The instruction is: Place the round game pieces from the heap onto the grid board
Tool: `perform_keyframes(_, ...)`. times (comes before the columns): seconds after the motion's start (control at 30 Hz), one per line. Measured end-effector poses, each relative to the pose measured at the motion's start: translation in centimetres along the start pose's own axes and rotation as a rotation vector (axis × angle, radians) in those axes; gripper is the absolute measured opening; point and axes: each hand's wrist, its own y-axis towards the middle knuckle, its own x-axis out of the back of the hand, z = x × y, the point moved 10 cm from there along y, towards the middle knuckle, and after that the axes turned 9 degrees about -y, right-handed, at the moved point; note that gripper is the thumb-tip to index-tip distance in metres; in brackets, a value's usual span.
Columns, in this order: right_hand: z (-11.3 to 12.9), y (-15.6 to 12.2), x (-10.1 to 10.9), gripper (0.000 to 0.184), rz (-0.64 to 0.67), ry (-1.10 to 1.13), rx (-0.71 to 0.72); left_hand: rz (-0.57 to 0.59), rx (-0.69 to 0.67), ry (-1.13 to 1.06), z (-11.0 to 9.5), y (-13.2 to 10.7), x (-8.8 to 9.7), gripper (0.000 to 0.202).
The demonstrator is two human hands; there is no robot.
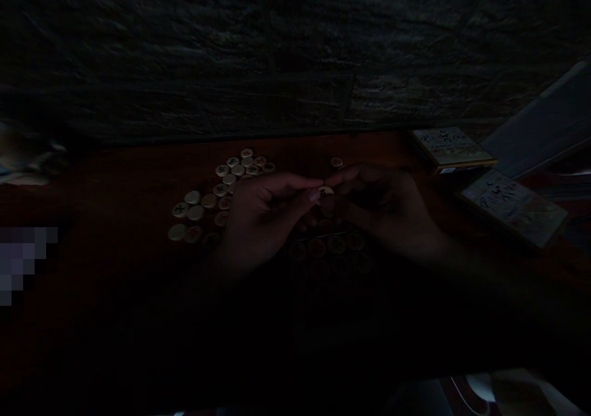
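Observation:
Between my two hands is a round Chinese chess piece (326,192) with a dark character on its face. The thumb and forefinger of my left hand (263,213) pinch its left side. On its right side, the fingers of my right hand (385,204) close around it. Several more Chinese chess pieces (237,170) lie loosely grouped left of and behind my left hand, some with a character up, some blank. Below my hands, several pieces sit in rows in a dark box or tray (316,236), its lower part lost in shadow. One lone piece (337,162) rests behind my right hand.
Two flat printed boxes (452,146) (514,207) lie at the right of the reddish wooden table (124,182). A dark stone-like wall (277,53) rises behind the table. A grey panel (545,117) slants at the far right. The scene is very dim.

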Motion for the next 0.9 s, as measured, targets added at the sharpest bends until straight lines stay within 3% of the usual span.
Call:
perform_keyframes(0.5, 0.02, -0.25, -0.32, 0.045, 0.028, -0.017, 0.020, -0.018, 0.030, -0.042, 0.36, 0.18, 0.24, 0.007)
perform_keyframes(0.7, 0.15, -0.17, -0.55, 0.029, 0.043, 0.037, 0.026, 0.015, 0.013, -0.055, -0.04, 0.11, -0.20, 0.005)
perform_keyframes(0.9, 0.34, -0.02, -0.12, 0.028, 0.020, -0.027, 0.023, 0.024, -0.032, -0.009, -0.58, 0.12, -0.23, 0.013)
